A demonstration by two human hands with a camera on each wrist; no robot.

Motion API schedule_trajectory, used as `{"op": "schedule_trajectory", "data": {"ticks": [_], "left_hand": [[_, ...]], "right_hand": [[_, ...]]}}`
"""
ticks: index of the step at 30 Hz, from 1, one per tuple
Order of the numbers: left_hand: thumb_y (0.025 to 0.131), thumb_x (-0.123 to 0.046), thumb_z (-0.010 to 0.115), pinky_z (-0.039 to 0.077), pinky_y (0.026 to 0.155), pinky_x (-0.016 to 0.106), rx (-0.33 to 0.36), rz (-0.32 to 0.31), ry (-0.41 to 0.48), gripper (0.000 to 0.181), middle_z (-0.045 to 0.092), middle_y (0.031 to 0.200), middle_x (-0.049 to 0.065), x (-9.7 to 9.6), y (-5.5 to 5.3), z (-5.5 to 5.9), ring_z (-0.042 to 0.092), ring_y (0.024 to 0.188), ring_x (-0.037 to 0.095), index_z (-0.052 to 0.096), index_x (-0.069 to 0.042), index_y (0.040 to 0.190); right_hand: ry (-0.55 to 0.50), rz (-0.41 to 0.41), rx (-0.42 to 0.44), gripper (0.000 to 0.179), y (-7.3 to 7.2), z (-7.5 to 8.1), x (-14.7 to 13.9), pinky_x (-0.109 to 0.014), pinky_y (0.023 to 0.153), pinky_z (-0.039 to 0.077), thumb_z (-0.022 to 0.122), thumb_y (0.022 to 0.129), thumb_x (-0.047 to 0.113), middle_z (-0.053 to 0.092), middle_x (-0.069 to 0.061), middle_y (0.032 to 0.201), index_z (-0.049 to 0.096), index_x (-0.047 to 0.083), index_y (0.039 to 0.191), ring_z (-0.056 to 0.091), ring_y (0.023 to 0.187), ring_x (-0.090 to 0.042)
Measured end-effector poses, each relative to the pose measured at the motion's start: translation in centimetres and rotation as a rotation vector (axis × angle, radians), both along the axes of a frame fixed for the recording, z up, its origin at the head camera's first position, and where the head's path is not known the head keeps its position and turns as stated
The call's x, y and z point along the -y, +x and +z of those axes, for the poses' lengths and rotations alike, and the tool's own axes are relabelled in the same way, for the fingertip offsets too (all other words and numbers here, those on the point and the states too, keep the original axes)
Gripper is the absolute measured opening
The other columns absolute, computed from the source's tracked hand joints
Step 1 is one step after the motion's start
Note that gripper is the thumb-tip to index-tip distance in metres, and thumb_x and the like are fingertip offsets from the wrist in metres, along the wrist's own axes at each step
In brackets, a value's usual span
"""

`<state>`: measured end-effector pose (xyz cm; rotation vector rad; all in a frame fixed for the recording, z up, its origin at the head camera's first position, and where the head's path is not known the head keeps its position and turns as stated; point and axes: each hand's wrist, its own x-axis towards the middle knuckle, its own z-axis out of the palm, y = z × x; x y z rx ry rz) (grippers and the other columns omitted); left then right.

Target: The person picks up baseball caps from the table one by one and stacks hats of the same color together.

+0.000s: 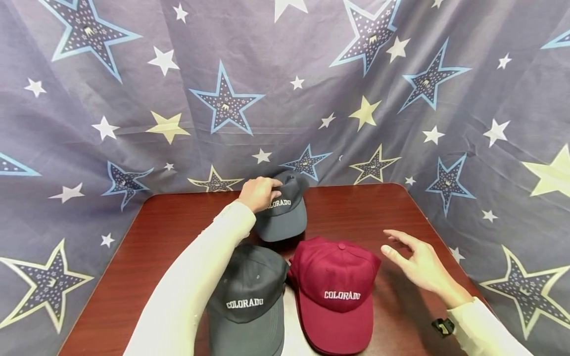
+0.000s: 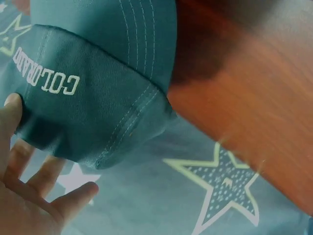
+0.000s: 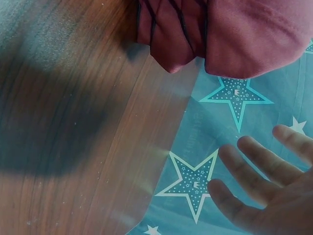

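Note:
My left hand (image 1: 260, 194) pinches the crown of a dark grey cap (image 1: 285, 220) with white COLORADO lettering near the table's back edge. In the left wrist view, the thumb of my left hand (image 2: 29, 196) lies on that cap's front (image 2: 88, 83), and some fingers pass behind its crown. Below my left forearm, nearer to me, a second dark grey cap (image 1: 249, 284) lies brim forward. A maroon cap (image 1: 338, 277), also lettered COLORADO, sits just right of it, seemingly with more layers under its brim. Right of the maroon cap, my right hand (image 1: 420, 262) hovers with fingers extended, touching nothing.
The caps are on a reddish-brown wooden table (image 1: 178, 222). A grey cloth (image 1: 267, 118) printed with stars hangs behind it and along both sides. Between the two front caps shows a bright whitish patch (image 1: 293, 329). A dark device (image 1: 443, 327) is at my right wrist.

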<state>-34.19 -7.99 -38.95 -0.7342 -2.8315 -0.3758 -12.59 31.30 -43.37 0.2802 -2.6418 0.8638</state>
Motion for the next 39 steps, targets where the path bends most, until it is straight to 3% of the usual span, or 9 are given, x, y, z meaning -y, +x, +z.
{"op": "schedule_trajectory", "data": {"ticks": [8,18,26,35,39], "left_hand": [[0.100,-0.025,0.067,0.054,0.089,0.056,-0.016,-0.063,0.035,0.028,0.072,0.123,0.007,1.3,1.0,3.0,0.068,0.111,0.031,0.073,-0.023,0.127],[0.102,-0.026,0.064,0.053,0.088,0.060,0.001,-0.081,-0.019,0.028,0.071,0.125,0.006,2.1,4.0,6.5,0.067,0.116,0.030,0.072,-0.025,0.129],[0.101,-0.029,0.066,0.053,0.091,0.057,-0.009,-0.097,-0.050,0.031,0.072,0.126,0.005,3.4,6.0,7.2,0.066,0.117,0.029,0.071,-0.025,0.132],[0.098,-0.026,0.071,0.056,0.086,0.053,-0.094,-0.158,-0.064,0.027,0.076,0.114,0.002,5.3,8.8,7.5,0.069,0.107,0.029,0.075,-0.023,0.125],[0.097,-0.025,0.072,0.056,0.085,0.053,-0.124,-0.190,-0.087,0.025,0.076,0.112,0.000,5.9,10.2,7.4,0.069,0.106,0.028,0.076,-0.022,0.122]], "right_hand": [[-0.007,0.006,-0.002,0.045,0.1,0.3,0.4,-0.044,0.088,0.051,0.075,0.095,0.033,0.072,-0.011,0.119,0.066,0.015,0.135,0.069,0.106,-0.030],[-0.010,0.004,-0.011,0.045,0.0,0.4,0.4,-0.035,0.088,0.051,0.075,0.095,0.032,0.073,-0.007,0.117,0.066,0.015,0.135,0.069,0.107,-0.030],[-0.014,0.005,0.000,0.045,0.1,0.3,0.5,-0.041,0.090,0.050,0.074,0.095,0.034,0.073,-0.007,0.118,0.066,0.016,0.136,0.068,0.109,-0.029],[-0.011,0.012,-0.012,0.045,0.0,0.3,0.8,-0.042,0.089,0.050,0.075,0.095,0.032,0.073,-0.008,0.117,0.066,0.014,0.135,0.069,0.108,-0.029],[-0.011,0.014,-0.011,0.045,0.1,0.4,0.9,-0.032,0.088,0.050,0.074,0.095,0.032,0.073,-0.007,0.117,0.066,0.014,0.135,0.069,0.108,-0.030]]}}
